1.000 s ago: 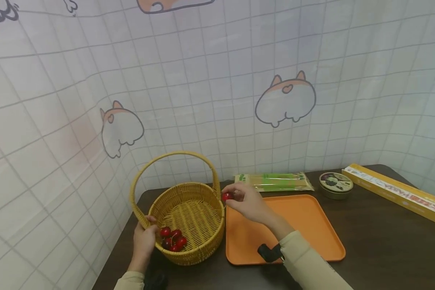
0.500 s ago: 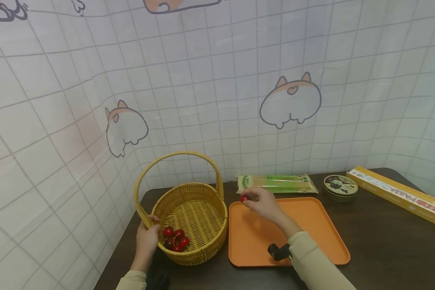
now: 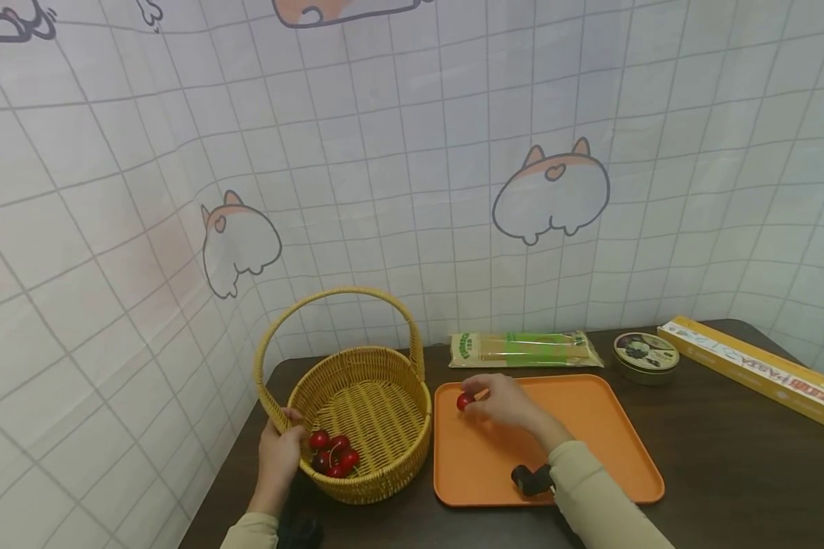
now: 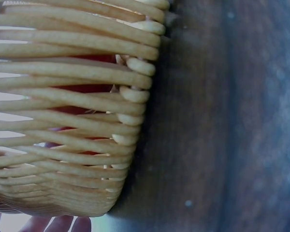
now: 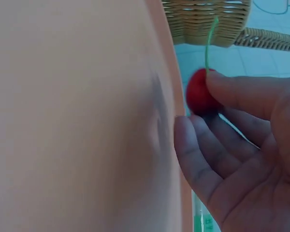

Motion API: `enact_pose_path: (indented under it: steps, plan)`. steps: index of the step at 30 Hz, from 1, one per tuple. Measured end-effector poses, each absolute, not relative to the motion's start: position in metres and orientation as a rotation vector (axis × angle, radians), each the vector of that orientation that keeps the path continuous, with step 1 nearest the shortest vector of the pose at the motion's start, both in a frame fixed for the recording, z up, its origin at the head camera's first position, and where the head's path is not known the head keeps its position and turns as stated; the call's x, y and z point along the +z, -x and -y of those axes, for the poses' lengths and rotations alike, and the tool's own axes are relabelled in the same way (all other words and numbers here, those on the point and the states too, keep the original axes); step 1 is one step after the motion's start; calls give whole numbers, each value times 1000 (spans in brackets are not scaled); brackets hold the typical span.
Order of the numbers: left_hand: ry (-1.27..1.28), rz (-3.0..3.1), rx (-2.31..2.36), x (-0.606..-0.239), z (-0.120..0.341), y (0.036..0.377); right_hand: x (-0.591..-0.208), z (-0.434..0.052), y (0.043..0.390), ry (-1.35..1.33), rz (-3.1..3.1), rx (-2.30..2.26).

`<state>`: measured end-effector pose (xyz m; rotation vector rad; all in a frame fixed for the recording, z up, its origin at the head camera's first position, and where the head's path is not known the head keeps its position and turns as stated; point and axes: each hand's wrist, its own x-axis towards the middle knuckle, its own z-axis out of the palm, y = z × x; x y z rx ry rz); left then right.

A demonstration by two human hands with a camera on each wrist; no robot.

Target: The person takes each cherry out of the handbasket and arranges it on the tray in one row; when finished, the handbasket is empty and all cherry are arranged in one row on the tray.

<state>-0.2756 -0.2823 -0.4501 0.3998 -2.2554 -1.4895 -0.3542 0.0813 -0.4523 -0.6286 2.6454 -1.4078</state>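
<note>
Over the far left part of an orange tray (image 3: 604, 427), my right hand (image 3: 504, 402) pinches a red cherry (image 3: 463, 402) between thumb and fingers. Its green stem (image 5: 209, 46) points up past the thumb in the right wrist view. My left hand (image 3: 278, 455) grips the left side of a yellow wicker basket (image 3: 412, 457) where its tall arched handle (image 3: 346, 290) meets the rim. Several red cherries (image 3: 336, 450) lie clustered in the basket's near left part. In the left wrist view, red shows through the gaps of the basket's woven wall (image 4: 72, 111).
Behind the tray lies a clear and green packet (image 3: 525, 349) of long sticks. A round tin (image 3: 645, 357) stands to its right. A long yellow box (image 3: 755, 370) lies at the right of the dark table (image 3: 728, 465). A cloth with a grid print (image 3: 384, 191) hangs behind.
My right hand has moved from beside the basket's right rim over to the tray with the cherry, then come lower and nearer. My left hand keeps its grip on the basket.
</note>
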Motion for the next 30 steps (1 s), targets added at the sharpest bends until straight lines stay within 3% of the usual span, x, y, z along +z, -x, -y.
enact_pose_path:
  steps: [18,30]
  plan:
    - [-393,2256,-1514,-449,286,275,-464,-67,352,817,-2611,-1328]
    - [-388,2249,-1542,-450,284,274,-466,-61,348,805,-2534,-1403]
